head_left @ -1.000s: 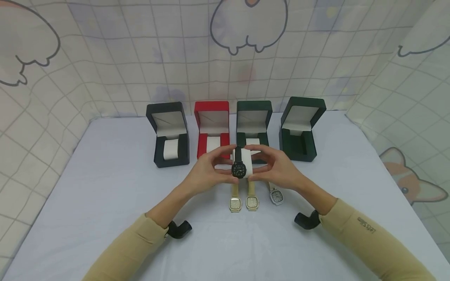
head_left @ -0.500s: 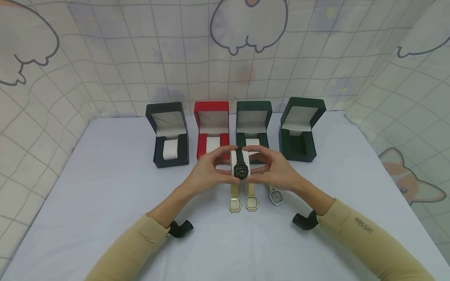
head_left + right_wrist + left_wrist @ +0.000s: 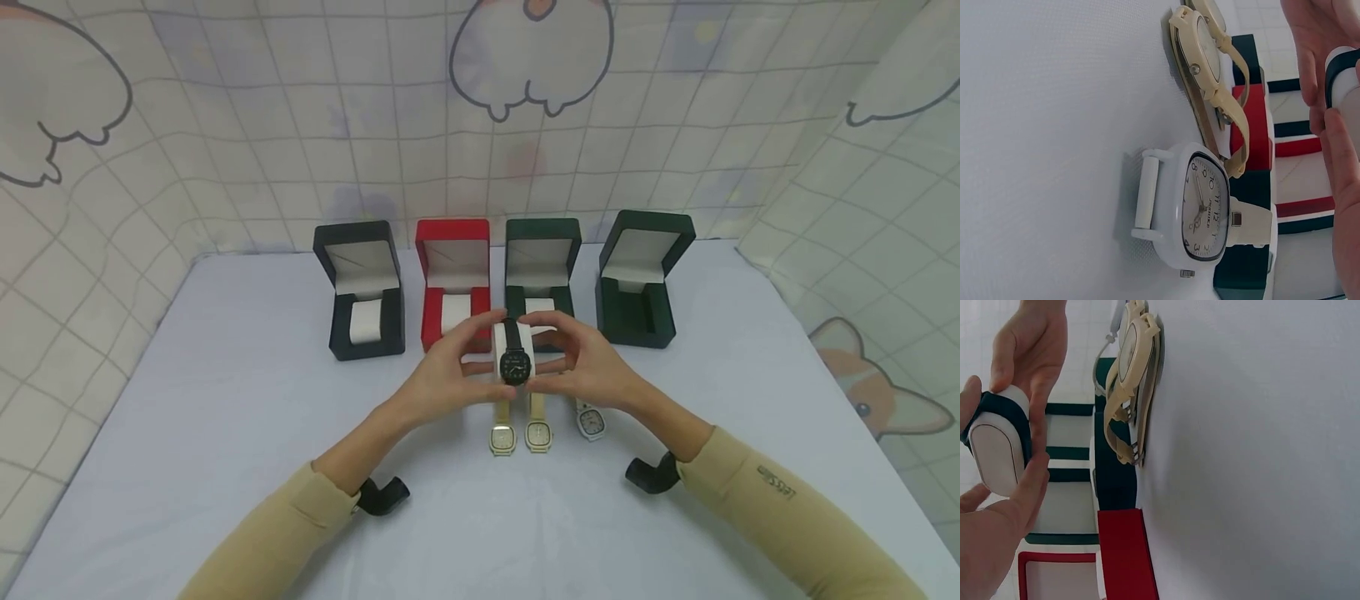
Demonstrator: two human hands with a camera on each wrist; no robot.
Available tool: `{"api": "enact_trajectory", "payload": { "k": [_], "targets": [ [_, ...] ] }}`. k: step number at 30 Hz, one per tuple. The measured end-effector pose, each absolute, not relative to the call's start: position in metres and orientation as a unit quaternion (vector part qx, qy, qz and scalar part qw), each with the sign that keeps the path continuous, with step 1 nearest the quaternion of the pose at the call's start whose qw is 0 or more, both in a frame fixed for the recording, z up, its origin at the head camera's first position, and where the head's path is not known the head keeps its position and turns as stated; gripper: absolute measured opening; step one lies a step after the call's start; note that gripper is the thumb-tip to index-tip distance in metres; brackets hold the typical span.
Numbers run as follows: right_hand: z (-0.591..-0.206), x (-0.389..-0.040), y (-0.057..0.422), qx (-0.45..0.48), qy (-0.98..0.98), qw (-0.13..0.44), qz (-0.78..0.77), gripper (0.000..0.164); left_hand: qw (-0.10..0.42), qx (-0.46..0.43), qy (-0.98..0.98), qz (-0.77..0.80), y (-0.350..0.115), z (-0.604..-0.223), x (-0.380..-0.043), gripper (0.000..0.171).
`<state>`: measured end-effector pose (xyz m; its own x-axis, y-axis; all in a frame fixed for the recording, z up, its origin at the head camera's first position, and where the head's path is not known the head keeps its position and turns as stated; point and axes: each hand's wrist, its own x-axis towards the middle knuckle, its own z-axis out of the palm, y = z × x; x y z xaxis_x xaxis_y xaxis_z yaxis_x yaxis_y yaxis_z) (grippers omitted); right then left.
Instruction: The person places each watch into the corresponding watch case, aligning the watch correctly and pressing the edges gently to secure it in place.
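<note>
A black wristwatch (image 3: 514, 367) is wrapped around a white watch cushion (image 3: 527, 335), its dial towards me in the head view. My left hand (image 3: 450, 375) grips the cushion's left side and my right hand (image 3: 592, 360) its right side, thumbs at the near end. From the left wrist, the cushion's rounded side (image 3: 997, 456) shows with the dark strap (image 3: 1017, 412) around it. Below the hands lie two cream watches (image 3: 502, 439) (image 3: 537, 435) and a white watch (image 3: 591, 422); the white one fills the front of the right wrist view.
Along the back stand open watch boxes: a dark one (image 3: 341, 337), a red one (image 3: 431, 317), a green one (image 3: 514, 300) and another green one (image 3: 611, 312) at the right. The first three hold white cushions; the right one has none. A patterned cloth (image 3: 375, 125) hangs behind.
The watch and cushion have turned slightly between my hands, so the dial now sits more in the middle, facing me. Both hands stay in nearly the same place.
</note>
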<state>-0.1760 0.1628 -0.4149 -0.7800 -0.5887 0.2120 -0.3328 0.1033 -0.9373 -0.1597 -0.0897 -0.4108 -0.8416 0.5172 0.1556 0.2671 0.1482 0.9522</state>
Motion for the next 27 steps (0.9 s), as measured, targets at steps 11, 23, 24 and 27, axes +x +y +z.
{"api": "enact_trajectory", "payload": {
  "k": [11, 23, 24, 27],
  "targets": [
    [-0.4146, -0.1793, 0.1629, -0.313, 0.734, 0.114, -0.592, 0.082, 0.038, 0.306, 0.772, 0.555, -0.0854, -0.4086, -0.1534, 0.07],
    [-0.416, -0.1806, 0.1623, -0.305, 0.739, 0.117, -0.589, 0.08, 0.012, 0.308, 0.779, 0.546, -0.0839, -0.4072, -0.1514, 0.06],
    [-0.416, -0.1805, 0.1621, -0.305, 0.738, 0.117, -0.59, 0.08, 0.01, 0.308, 0.779, 0.546, -0.0838, -0.4073, -0.1514, 0.061],
    [-0.4157, -0.1804, 0.1618, -0.304, 0.738, 0.118, -0.591, 0.081, 0.002, 0.31, 0.78, 0.543, -0.0837, -0.4078, -0.1515, 0.063]
  ]
}}
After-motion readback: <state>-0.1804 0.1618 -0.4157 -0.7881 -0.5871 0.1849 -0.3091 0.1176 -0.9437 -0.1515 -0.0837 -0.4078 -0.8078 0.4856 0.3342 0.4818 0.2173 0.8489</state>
